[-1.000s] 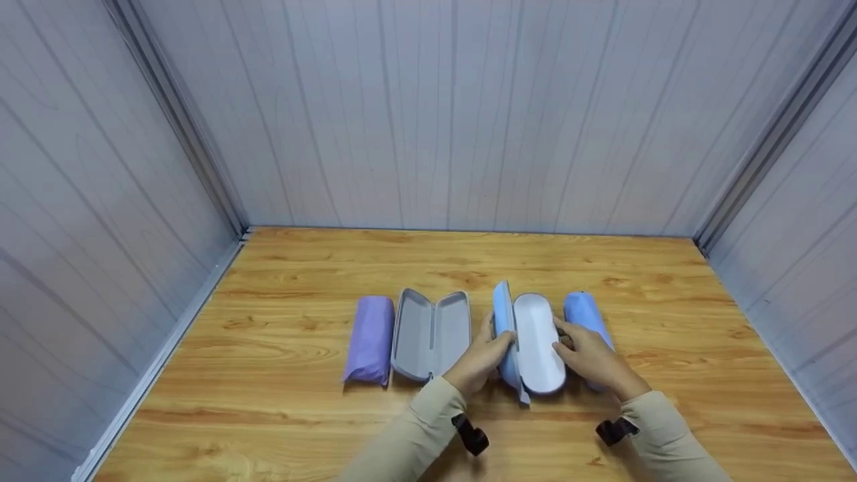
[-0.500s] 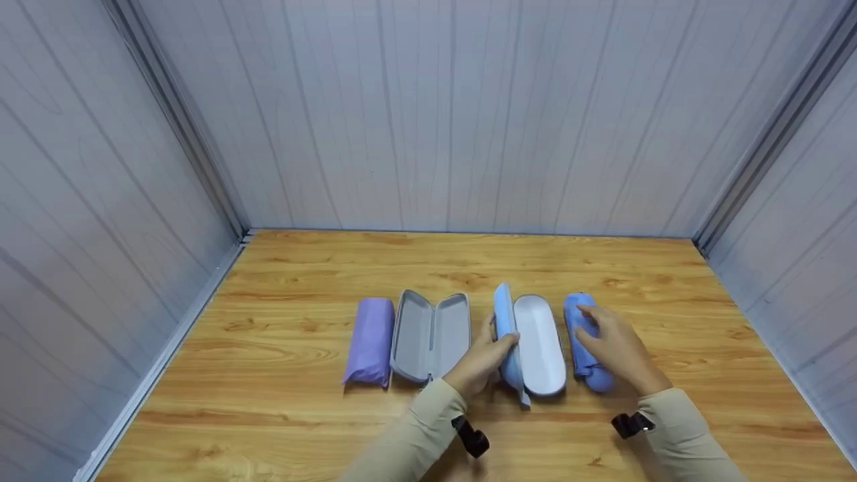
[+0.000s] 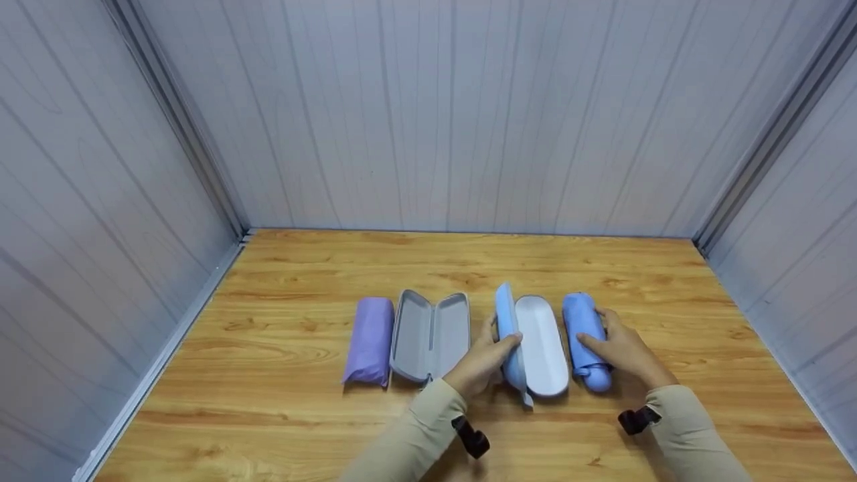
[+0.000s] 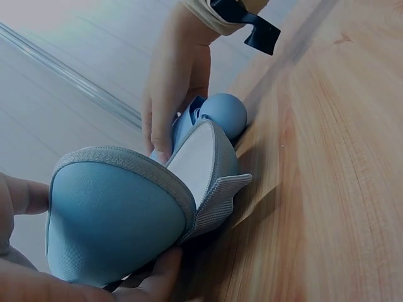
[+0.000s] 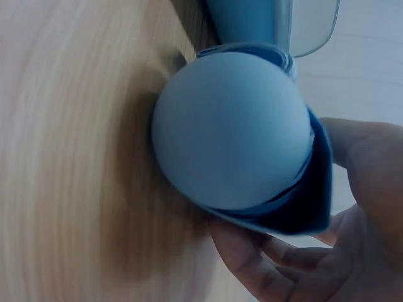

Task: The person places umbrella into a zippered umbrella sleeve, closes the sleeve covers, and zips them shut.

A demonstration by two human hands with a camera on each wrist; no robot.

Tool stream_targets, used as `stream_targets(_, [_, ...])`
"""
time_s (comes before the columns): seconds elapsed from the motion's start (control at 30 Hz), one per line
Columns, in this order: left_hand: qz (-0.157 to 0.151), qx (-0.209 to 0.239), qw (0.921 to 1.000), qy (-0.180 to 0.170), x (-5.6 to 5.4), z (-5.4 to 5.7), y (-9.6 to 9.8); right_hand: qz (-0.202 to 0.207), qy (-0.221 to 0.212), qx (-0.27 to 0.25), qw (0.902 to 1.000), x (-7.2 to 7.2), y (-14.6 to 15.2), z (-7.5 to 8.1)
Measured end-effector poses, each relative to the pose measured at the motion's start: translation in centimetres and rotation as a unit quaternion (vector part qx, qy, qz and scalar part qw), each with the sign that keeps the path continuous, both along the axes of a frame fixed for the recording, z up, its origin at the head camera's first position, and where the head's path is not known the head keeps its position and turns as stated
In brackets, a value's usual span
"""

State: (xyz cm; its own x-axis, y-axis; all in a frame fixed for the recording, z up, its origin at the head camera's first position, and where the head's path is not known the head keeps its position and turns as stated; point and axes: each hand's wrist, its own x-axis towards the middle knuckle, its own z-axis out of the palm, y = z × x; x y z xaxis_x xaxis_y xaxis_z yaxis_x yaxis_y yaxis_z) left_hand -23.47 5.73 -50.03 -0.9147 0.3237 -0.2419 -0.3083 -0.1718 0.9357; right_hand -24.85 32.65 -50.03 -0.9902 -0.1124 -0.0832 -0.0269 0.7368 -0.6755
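My left hand (image 3: 483, 358) grips the raised lid of a light blue zip case (image 4: 119, 214), thumb on the lid's inner edge. The case's other half (image 3: 542, 345) lies flat beside it with its white lining facing up. To the right, my right hand (image 3: 626, 348) holds a folded blue umbrella (image 3: 584, 331) around its middle. Its thumb lies over the top and the fingers wrap the far side, partly hidden. The umbrella's round handle end (image 5: 230, 129) points toward me, close over the wood.
A grey case (image 3: 415, 338) lies spread apart left of my left hand. Beside it is a purple fabric-wrapped bundle (image 3: 370, 341). The wooden table (image 3: 281, 428) is bounded by pale panel walls (image 3: 435, 120) at the back and sides.
My right hand has left the edge of the blue case, moved right, and taken hold of the blue umbrella. The left hand stays on the lid, almost unmoved.
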Motion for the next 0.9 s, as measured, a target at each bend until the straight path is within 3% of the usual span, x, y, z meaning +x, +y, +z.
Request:
stream_targets(0.43, [-0.004,-0.014,0.9996,-0.022,-0.03,0.12,-0.02,0.012,0.002,-0.020,0.9997,-0.41,0.23,-0.58])
stream_targets(0.7, [0.003,-0.005,0.9996,-0.029,-0.02,0.20,0.17,-0.004,0.002,-0.035,0.9994,-0.49,0.45,-0.96])
stream_targets(0.9, [0.010,-0.011,0.9992,-0.038,0.03,0.22,0.21,-0.033,-0.008,-0.050,0.9982,-0.30,0.67,-0.39])
